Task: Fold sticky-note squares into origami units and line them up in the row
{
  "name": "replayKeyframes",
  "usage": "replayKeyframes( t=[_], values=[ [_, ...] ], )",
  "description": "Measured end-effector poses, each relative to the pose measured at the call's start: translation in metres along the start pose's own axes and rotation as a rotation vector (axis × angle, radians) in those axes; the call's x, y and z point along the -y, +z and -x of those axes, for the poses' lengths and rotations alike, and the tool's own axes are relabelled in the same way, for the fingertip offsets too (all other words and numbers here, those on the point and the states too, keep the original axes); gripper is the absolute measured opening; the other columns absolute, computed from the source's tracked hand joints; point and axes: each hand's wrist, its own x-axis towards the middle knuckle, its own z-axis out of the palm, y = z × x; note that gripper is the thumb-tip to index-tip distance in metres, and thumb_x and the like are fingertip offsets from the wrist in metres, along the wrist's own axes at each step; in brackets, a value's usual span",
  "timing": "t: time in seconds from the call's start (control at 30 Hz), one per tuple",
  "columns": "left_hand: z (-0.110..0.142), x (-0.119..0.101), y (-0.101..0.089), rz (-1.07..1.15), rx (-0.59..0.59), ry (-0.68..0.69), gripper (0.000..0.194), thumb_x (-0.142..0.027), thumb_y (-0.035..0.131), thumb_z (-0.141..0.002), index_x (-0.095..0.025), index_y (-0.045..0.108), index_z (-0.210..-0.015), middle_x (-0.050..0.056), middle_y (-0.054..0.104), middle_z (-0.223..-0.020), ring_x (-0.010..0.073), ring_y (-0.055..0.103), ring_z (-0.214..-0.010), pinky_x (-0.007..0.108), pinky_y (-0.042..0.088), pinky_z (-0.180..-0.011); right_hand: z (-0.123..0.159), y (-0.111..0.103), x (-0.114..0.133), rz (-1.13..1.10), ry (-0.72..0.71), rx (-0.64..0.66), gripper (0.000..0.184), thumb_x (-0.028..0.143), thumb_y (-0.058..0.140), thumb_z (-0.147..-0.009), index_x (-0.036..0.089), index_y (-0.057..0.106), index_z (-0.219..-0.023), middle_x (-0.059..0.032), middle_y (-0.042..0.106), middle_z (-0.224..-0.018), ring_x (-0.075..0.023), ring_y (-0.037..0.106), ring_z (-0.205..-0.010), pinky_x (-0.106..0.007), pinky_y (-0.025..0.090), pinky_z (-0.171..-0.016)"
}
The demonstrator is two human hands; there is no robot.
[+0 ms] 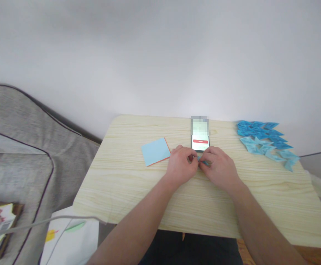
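Both my hands meet over the middle of a pale wood-grain table (132, 195). Between the fingertips is a small piece of light blue folded paper (203, 161), mostly covered by the fingers. My left hand (182, 164) pinches it from the left, thumb and forefinger together. From the right, my right hand (218, 166) pinches the same paper. Just beyond the fingertips lies a phone (200, 138) with a lit screen and a red bar. A stack of light blue paper sheets (156, 151) with an orange-red edge lies left of my left hand.
Several folded blue paper pieces (260, 132) lie in rows at the table's back right, with light blue folded pieces (260, 146) in front of them. A grey sofa (69, 162) stands to the left. Behind the table rises a white wall (160, 66). A cable (66, 217) crosses at lower left.
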Motion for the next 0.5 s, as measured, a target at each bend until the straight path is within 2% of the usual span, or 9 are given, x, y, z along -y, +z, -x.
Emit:
replayKeyframes(
  t=[0.5],
  values=[
    [0.0012,0.0014,0.0017,-0.059,0.002,0.044,0.01,-0.016,0.064,-0.083,-0.023,0.072,-0.084,0.001,0.075,-0.084,0.022,0.062,-0.093,0.038,0.047,-0.089,0.0002,-0.0001,0.0034,0.013,0.071,0.034,0.012,0.03,0.063,-0.091,0.025,0.074,-0.091,-0.0037,0.068,-0.094,-0.0207,0.062,-0.094,-0.031,0.045,-0.079]
  ],
)
